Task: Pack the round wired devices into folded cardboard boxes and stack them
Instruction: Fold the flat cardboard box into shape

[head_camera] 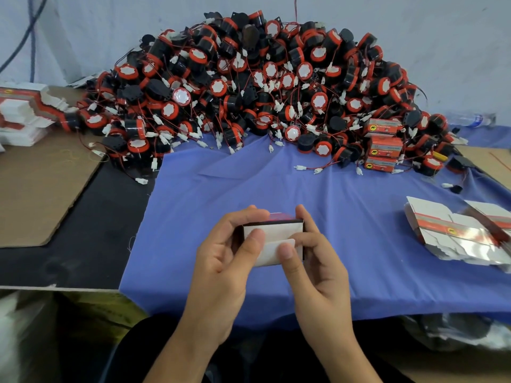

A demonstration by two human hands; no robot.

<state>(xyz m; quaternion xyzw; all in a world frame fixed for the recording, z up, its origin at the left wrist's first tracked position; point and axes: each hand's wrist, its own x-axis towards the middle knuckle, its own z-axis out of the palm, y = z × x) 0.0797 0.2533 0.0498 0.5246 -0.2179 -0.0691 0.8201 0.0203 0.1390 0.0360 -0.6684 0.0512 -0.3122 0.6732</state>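
Head view: a person's left hand [221, 261] and right hand [318, 272] are gripping a small cardboard box [273, 233] from either side just above the blue cloth [304, 189], fingers curling round its ends and both thumbs pressing on the white end flaps facing the camera; what is lying inside cannot be told; behind, a heap of round red-and-black wired devices [249, 87] is sprawling against the wall; three closed red boxes [384, 146] are sitting one against the next at the heap's right foot; flat box blanks [456, 233] are lying on the cloth at right; more blanks [25, 114] are lying at far left beside a brown cardboard sheet [36, 189].
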